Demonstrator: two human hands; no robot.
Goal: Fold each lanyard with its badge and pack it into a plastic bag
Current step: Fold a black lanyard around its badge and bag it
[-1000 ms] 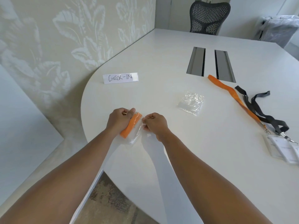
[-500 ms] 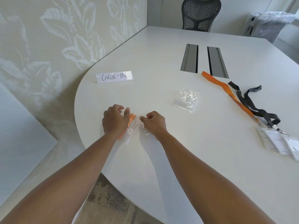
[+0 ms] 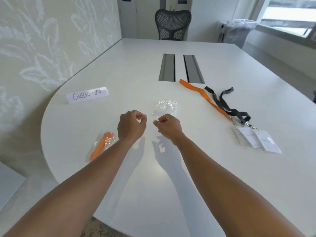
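A folded orange lanyard in a clear plastic bag [image 3: 102,145] lies on the white table [image 3: 222,177] near its left edge, beside my left forearm. My left hand [image 3: 131,126] and my right hand [image 3: 169,127] hover above the table's middle, fingers curled loosely, with nothing in them. Just beyond the hands lies a crumpled pile of clear plastic bags [image 3: 165,107]. To the right, an orange lanyard [image 3: 205,96] and a black lanyard [image 3: 227,106] lie stretched out, clipped to white badges [image 3: 256,139].
A paper sign reading CHECK-IN [image 3: 87,95] stands at the left. Two grey cable slots [image 3: 181,67] run along the table's centre. A mesh chair [image 3: 172,24] stands at the far end, a lined bin [image 3: 238,32] by the window.
Both hands have let go of the bagged orange lanyard, which now lies on the table at the left. The hands moved right and forward, toward the pile of bags.
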